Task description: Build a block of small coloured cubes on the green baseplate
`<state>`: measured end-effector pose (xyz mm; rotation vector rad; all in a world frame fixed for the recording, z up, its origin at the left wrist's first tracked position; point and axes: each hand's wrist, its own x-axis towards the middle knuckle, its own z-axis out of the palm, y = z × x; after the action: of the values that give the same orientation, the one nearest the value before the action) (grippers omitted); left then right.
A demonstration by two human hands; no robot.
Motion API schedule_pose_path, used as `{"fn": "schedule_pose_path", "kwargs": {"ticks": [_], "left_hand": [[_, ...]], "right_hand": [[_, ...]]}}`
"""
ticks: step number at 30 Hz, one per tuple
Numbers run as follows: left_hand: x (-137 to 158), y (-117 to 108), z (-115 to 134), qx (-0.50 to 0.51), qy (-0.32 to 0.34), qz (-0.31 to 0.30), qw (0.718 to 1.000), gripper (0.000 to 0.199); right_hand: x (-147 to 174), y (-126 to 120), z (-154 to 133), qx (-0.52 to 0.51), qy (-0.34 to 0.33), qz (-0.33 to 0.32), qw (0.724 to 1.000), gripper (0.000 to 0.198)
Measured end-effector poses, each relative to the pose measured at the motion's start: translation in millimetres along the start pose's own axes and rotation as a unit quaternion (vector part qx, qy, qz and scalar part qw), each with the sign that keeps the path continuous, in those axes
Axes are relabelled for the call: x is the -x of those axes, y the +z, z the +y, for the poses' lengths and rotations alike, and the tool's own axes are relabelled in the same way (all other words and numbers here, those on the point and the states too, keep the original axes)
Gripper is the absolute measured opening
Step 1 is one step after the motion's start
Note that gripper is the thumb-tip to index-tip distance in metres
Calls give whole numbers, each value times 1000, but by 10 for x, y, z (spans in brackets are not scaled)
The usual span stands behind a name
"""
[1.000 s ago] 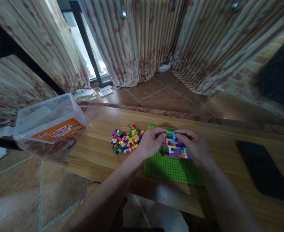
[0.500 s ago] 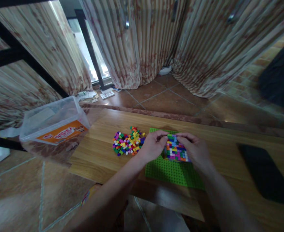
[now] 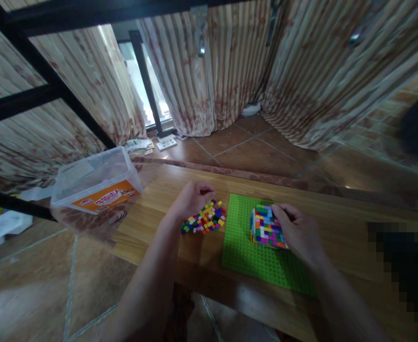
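A many-coloured block built of small toy bricks rests on a green studded baseplate. My right hand grips its right side, thumb along the upper right edge and fingers curled behind. My left hand is at the far edge of a pile of loose toy bricks, left of the baseplate. Its fingers are curled with thumb and forefinger close together; whether a brick sits between them I cannot make out.
The wooden table carries the baseplate and pile. A clear plastic box with an orange label stands off its left end. A dark flat object, blurred out, lies on the table at right. Striped curtains hang beyond.
My left hand has left the brick-built block and moved left to the loose pile. My right hand stays on the block. The whole view has shifted slightly.
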<state>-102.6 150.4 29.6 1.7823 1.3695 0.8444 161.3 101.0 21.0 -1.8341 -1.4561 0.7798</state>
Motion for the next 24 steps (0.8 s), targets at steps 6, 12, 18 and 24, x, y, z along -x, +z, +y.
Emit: {"fn": "schedule_pose_path", "kwargs": {"ticks": [6,12,18,24], "left_hand": [[136,-184,-89,-143,-32,-69,987,12],[136,-115,-59,-239,-32,-68,968,9],[113,-110,-74,-175,-1,-23,984,8],[55,68,-79,82,-39,-7,996,8]], "right_hand": [[7,-3,-6,33,-11,3,999,42],[15,-7,-1,26,-23,8,999,41],[12,1,18,23,-44,9,999,40],[11,1,2,29,-44,10,999,40]]}}
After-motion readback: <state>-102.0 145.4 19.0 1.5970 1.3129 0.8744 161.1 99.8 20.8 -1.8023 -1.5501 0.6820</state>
